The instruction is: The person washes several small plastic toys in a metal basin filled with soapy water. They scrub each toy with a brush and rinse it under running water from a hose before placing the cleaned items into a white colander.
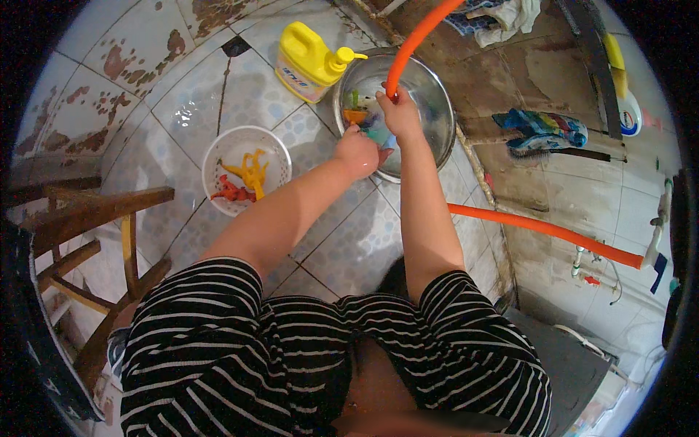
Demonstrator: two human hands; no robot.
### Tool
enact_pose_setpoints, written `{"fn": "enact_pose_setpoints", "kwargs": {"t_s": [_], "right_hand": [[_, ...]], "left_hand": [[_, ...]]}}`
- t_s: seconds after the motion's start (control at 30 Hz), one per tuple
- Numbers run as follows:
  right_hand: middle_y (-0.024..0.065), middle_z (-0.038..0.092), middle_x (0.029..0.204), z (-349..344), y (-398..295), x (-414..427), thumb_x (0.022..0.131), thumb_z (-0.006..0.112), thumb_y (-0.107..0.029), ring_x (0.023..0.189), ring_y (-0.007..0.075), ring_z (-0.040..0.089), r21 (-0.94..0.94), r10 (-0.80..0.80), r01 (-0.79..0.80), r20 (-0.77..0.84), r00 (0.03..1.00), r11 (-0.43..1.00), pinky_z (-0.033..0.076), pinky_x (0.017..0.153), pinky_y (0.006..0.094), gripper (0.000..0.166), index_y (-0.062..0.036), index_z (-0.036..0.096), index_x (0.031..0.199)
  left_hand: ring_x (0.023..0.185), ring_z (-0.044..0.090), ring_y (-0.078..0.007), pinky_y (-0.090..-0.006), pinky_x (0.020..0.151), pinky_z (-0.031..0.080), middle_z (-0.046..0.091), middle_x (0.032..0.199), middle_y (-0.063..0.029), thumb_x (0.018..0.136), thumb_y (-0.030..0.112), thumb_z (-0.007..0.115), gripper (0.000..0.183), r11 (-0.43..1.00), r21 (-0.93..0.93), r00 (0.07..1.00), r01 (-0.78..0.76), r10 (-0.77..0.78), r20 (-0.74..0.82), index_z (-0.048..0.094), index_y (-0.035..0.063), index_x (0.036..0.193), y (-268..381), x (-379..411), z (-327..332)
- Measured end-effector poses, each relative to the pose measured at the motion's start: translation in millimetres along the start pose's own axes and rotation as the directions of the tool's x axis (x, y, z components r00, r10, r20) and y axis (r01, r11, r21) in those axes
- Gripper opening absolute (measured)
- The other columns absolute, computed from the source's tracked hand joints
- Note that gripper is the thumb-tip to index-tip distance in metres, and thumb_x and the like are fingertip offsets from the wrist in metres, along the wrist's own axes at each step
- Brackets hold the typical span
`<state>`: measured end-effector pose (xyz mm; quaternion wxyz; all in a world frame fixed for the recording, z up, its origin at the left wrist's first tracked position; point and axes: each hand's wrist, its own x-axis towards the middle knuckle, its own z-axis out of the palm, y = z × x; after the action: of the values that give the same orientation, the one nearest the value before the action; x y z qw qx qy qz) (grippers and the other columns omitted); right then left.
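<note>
Over a round stainless steel basin (435, 136), my right hand (402, 112) grips the end of an orange hose (413, 43). My left hand (359, 153) is at the basin's near left side, its fingers on a small orange toy (355, 116) whose exact shape I cannot tell. Green and bluish pieces lie in the basin beside it, partly hidden by my hands. A white perforated plastic basket (209, 150) stands to the left on the floor, holding a yellow toy figure (253, 172) and a red toy figure (232, 191).
A yellow pump bottle (306, 65) touches or nearly touches the basin's left side. At the left stands a wooden stool (98, 216). More orange hose (540, 226) runs to the right wall, where a brush (568, 154) and a colourful cloth (546, 128) hang.
</note>
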<state>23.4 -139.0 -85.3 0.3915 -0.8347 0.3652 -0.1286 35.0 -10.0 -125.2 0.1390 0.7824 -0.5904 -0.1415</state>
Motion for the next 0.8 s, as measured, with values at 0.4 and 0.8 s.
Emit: {"fn": "enact_pose_setpoints", "kwargs": {"t_s": [0.4, 0.8], "right_hand": [[0.0174, 0.055, 0.123, 21.8, 47.2, 29.6, 0.077, 0.071, -0.032, 0.112, 0.028, 0.054, -0.182, 0.128, -0.11, 0.092, 0.987, 0.977, 0.042, 0.092, 0.0369, 0.073, -0.0105, 0.039, 0.138], [0.0164, 0.031, 0.147, 3.0, 93.0, 79.5, 0.083, 0.058, -0.048, 0.128, 0.0356, 0.039, -0.483, 0.43, -0.397, -0.046, 0.901, 0.781, 0.035, 0.101, 0.0535, 0.063, -0.0144, 0.045, 0.135]], "left_hand": [[0.072, 0.065, -0.0256, -0.0393, 0.086, 0.038, 0.068, 0.073, -0.0091, 0.093, 0.048, 0.034, 0.058, 0.999, 0.023, 0.998, -0.035, 0.034, 0.05, 0.072, 0.0099, 0.072, -0.5, -2.7, -7.4], [0.069, 0.063, -0.0261, -0.0386, 0.085, 0.038, 0.067, 0.07, -0.0108, 0.092, 0.046, 0.038, 0.054, 0.998, 0.035, 0.998, -0.054, 0.055, -0.014, 0.071, 0.0098, 0.069, -9.5, -4.0, -6.2]]}}
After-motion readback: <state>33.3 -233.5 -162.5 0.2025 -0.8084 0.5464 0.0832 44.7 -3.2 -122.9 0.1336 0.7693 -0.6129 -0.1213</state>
